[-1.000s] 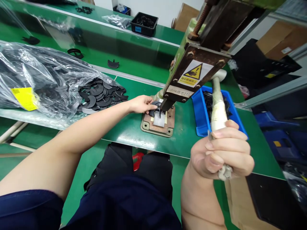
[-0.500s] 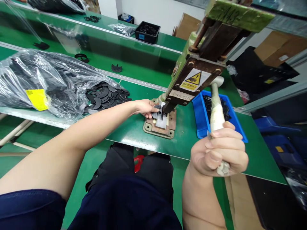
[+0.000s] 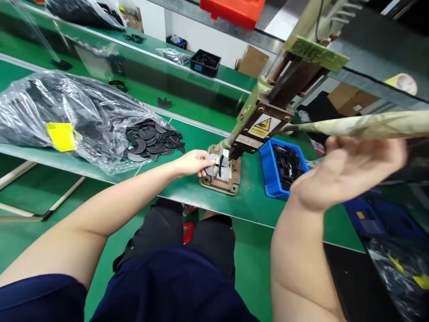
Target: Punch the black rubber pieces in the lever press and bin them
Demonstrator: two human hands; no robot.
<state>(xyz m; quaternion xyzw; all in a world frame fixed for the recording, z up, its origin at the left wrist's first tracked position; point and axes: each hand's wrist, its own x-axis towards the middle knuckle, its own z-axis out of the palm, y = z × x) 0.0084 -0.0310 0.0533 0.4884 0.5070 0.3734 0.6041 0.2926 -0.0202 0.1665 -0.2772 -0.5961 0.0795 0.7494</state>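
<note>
Left hand: pinched a black crescent part on the press base.
Right hand: open, under lever.
Risk: fingertips sat beside punch; dropped lever could crush them.

We get bright, even overhead light here, soft shadows only. Glare streaks the plastic bag (white crinkles everywhere). Wide-angle bending curves the table edges, and the right hand smears with motion blur.
</note>
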